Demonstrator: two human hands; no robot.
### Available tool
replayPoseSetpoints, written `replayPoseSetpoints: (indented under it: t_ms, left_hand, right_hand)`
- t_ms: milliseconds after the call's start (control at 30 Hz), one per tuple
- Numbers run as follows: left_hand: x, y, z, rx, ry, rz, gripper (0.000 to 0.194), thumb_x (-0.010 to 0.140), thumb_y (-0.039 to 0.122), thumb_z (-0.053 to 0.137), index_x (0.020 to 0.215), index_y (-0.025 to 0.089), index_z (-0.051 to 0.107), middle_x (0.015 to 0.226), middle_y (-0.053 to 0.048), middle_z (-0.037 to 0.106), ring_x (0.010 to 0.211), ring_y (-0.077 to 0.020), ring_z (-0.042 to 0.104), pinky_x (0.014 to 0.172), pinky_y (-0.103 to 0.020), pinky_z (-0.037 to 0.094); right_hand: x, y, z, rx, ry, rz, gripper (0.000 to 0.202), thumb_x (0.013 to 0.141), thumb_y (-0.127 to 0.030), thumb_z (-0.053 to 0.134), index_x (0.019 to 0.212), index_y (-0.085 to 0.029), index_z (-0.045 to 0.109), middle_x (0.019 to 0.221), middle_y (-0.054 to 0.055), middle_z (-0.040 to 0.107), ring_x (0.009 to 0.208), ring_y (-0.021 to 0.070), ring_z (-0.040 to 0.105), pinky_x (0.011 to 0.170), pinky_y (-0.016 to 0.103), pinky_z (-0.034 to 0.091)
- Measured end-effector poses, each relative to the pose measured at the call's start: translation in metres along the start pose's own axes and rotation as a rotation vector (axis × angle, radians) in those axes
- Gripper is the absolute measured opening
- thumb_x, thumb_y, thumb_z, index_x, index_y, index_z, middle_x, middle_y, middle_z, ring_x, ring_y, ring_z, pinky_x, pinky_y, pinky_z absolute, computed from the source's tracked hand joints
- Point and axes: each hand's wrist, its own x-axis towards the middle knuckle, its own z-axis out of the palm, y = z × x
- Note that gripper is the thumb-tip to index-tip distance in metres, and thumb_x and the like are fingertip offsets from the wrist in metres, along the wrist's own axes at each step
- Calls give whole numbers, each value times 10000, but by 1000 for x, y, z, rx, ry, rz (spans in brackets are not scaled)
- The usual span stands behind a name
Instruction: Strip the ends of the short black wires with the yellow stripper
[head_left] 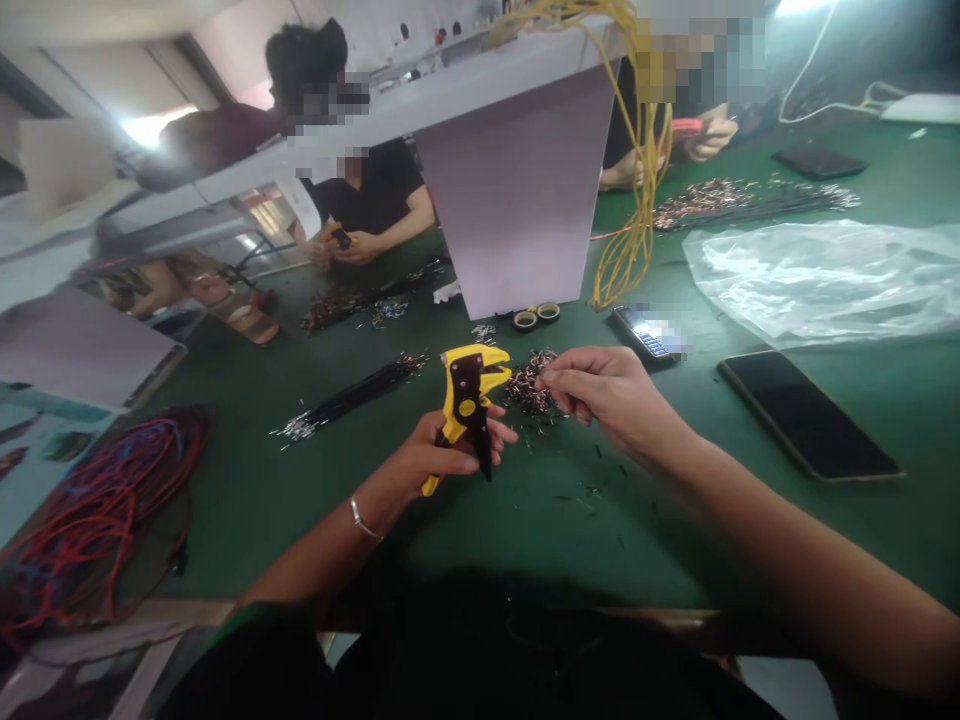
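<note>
Fingers of the left hand (442,450) are curled around the handles of a yellow-and-black hand-held wire stripper (466,385), its jaws parted and facing right; a silver-coloured bracelet (365,519) circles that wrist. Just right of the wire stripper, the right hand (600,385) has its thumb and forefinger drawn close together over a heap of short dark wires with bare copper-coloured ends (531,398); whether a wire is pinched between them I cannot tell.

This heap lies immediately right of the wire stripper, on the green tabletop (517,540). Left of the wire stripper lies a bundle of straight black wires with bright silvery ends (352,398), and farther left, nearer the person, a tangle of red and blue wires (112,510). Beyond the wire stripper and slightly right sit two dark-rimmed rolls of tape (537,317), before a pale mauve upright panel (517,190). Well to its right are a small device with a lit screen (645,333) and a black flat smartphone (810,415).
</note>
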Motion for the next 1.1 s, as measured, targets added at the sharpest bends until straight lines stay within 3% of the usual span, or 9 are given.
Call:
replayPoseSetpoints:
  t_ms: [467,1100]
  left_hand:
    - [0,2,2,-56,-116,-59,597,630,223,848,1199,170,675,920,-98,735,831,-254,690,796,-413,556]
    - [-2,7,12,-45,-162,-68,431,684,273,839,1068,156,682,834,-71,656,779,-219,654,756,-394,547]
  right_hand:
    - [0,0,-1,95,-162,42,150,735,-292,705,640,-176,702,447,-27,527,398,69,394,378,245,239]
    - [0,2,-1,155,-200,69,139,721,-252,709,621,-157,702,423,-34,522,375,54,399,362,223,220]
